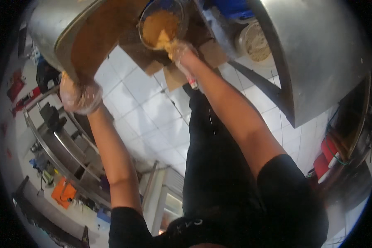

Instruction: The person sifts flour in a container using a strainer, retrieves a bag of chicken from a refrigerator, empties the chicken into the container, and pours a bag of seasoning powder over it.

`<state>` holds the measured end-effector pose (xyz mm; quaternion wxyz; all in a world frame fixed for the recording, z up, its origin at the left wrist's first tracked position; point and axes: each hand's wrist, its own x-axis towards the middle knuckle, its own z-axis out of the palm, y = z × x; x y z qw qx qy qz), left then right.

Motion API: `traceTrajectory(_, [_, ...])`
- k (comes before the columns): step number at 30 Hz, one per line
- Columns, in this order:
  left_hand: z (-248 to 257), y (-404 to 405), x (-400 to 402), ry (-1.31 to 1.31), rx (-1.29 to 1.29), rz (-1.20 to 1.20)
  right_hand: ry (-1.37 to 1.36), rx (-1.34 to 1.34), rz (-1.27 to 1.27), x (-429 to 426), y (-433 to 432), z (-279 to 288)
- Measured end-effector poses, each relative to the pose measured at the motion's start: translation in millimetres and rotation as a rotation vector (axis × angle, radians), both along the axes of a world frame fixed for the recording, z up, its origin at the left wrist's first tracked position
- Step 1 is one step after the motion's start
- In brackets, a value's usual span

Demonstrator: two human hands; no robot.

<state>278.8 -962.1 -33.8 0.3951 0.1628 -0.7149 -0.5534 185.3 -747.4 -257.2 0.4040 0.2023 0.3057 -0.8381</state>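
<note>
My left hand point(80, 94), in a clear plastic glove, is closed on the lower rim of a large tilted metal vessel point(71, 28) with a brown inner face. My right hand point(184, 54), gloved likewise, grips a tool or brush whose end, coated in orange-yellow stuff, reaches into a round clear container point(141, 34). Orange-brown powder or paste point(164, 24) fills much of that container. A red and white end pokes out below my right hand; the tool's exact kind cannot be told.
A curved metal housing point(322, 55) stands at the right, beside a tub of beige powder point(257, 42). Cardboard pieces point(176, 76) lie on the white tiled floor point(145, 102). Metal shelving point(62, 142) and an orange cloth point(63, 192) are at left; a blue bag or liner point(235, 7) is above.
</note>
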Motion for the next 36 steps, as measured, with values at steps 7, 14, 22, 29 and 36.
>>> traceTrajectory(7, [-31,-52,54,0.231,0.229,0.347,0.094,0.231,0.305,-8,9,62])
traceTrajectory(14, [50,61,54,-0.321,0.376,1.022,-0.048,0.117,0.419,14,70,43])
traceTrajectory(22, [82,39,227,-0.156,0.81,1.178,-0.154,0.189,0.312,32,93,123])
traceTrajectory(29, [129,56,285,-0.531,0.885,1.131,0.812,0.667,0.909,34,94,285])
traceTrajectory(36, [180,78,195,-0.255,0.948,0.696,0.118,0.309,0.542,39,88,495])
